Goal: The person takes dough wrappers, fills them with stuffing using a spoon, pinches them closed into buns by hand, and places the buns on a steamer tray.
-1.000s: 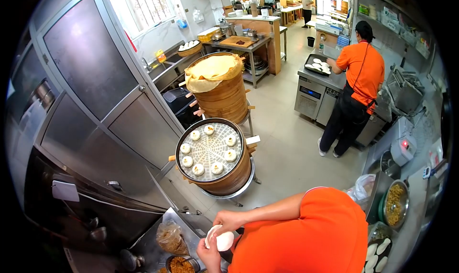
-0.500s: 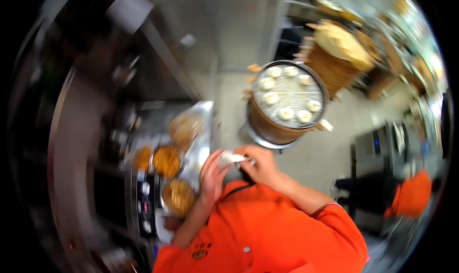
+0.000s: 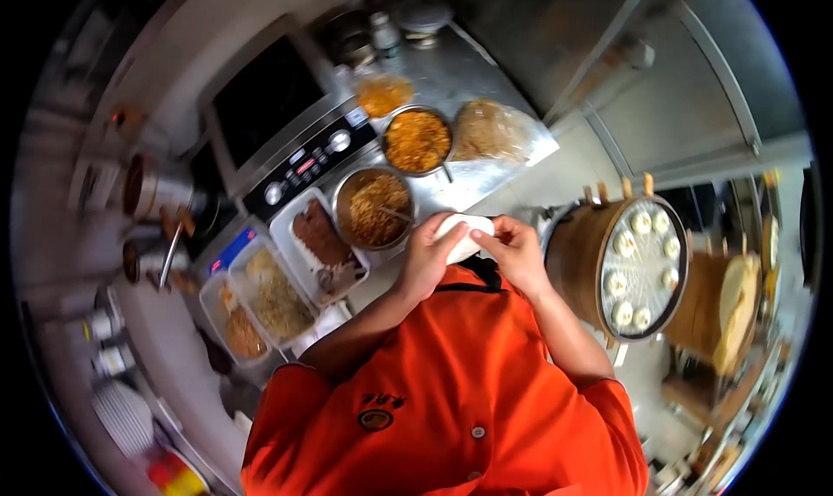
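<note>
dough round (image 3: 464, 236): white, smooth, plain on its visible face; upper edge curved, the piece lying at a slant. lower and left edges hidden by fingers; cannot tell whether it is flat or folded beneath. position: in the air, between both hands, in front of the chest and just beyond the counter (image 3: 473, 75) edge.

grip, left hand (image 3: 425, 257): narrow, holding the left side of the dough round. grip, right hand (image 3: 516, 251): narrow, holding the right side, thumb laid across the upper face.

containers, nearest first. metal bowl (image 3: 347, 192): brown-yellow chopped filling, spoon (image 3: 396, 212) resting in it. white tray (image 3: 293, 249): dark reddish-brown mass, smeared toward the near end; tray sits beside the metal bowl. second bowl (image 3: 387, 155): orange chopped filling heaped high, a dark handle projecting over the rim. plastic bag (image 3: 493, 131): brownish contents, right of the second bowl. clear plastic containers (image 3: 236, 289): one part pale green and grainy, the other an orange-brown lump; cannot tell if one divided box or two.

right side: bamboo steamer (image 3: 577, 266), eight white pleated buns (image 3: 625, 243) spaced around its perforated liner. behind it, another steamer (image 3: 698, 296) topped with a yellowish cloth (image 3: 736, 309).
</note>
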The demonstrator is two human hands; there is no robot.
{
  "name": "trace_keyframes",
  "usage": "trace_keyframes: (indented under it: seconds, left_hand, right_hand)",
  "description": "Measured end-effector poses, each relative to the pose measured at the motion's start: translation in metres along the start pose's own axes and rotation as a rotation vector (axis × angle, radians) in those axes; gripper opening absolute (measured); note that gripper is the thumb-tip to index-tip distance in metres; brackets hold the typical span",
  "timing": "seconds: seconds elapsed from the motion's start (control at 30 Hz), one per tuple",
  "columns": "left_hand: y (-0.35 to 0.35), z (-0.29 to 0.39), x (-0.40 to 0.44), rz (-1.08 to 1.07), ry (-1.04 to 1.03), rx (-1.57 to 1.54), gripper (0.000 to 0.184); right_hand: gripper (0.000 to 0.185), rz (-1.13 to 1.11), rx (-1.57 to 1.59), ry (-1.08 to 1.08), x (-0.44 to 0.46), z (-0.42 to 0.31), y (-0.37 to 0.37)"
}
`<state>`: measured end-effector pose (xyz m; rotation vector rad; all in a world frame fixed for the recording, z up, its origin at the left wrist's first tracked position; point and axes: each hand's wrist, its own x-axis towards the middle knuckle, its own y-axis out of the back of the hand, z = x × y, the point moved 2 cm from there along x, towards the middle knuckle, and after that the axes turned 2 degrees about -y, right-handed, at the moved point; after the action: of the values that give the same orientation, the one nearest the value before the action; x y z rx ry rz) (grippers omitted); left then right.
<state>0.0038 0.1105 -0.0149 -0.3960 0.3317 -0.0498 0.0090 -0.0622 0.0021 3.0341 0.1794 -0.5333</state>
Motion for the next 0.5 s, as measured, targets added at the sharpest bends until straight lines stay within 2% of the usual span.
trace_keyframes:
  seconds: [0.07, 0.17, 0.23, 0.27, 0.33, 0.37, 0.4, 0.43, 0.5]
  left_hand:
    - [0.009, 0.01, -0.008, 0.026, -0.09, 0.14, 0.03]
    - [0.02, 0.019, -0.023, 0.185, -0.177, 0.09, 0.03]
    - [0.03, 0.019, -0.037, 0.371, -0.24, 0.149, 0.03]
    - [0.028, 0.025, -0.042, 0.434, -0.256, -0.012, 0.031]
    - [0.046, 0.004, -0.052, 0.436, -0.098, -0.599, 0.043]
    - [0.051, -0.004, -0.055, 0.439, 0.012, -0.731, 0.05]
    - [0.054, -0.009, -0.057, 0.295, -0.016, -0.972, 0.05]
    - [0.06, -0.019, -0.063, 0.324, -0.054, -1.013, 0.049]
    - [0.069, -0.026, -0.078, 0.366, -0.101, -1.062, 0.047]
  right_hand:
    - [0.016, -0.02, -0.037, 0.046, 0.007, -0.015, -0.004]
    - [0.017, -0.155, 0.038, 0.102, 0.013, -0.035, -0.015]
    - [0.015, -0.198, -0.16, 0.256, 0.009, -0.048, -0.024]
    - [0.014, -0.198, -0.249, 0.38, 0.005, -0.057, -0.034]
    - [0.016, -0.305, -0.486, 0.714, -0.001, -0.06, -0.057]
    - [0.02, -0.516, -0.558, 0.773, -0.003, -0.056, -0.069]
    - [0.025, -0.726, -0.628, 0.834, -0.005, -0.05, -0.083]
    - [0.036, -0.898, -0.677, 0.902, -0.008, -0.042, -0.1]
    - [0.032, -0.953, -0.654, 0.939, -0.009, -0.027, -0.116]
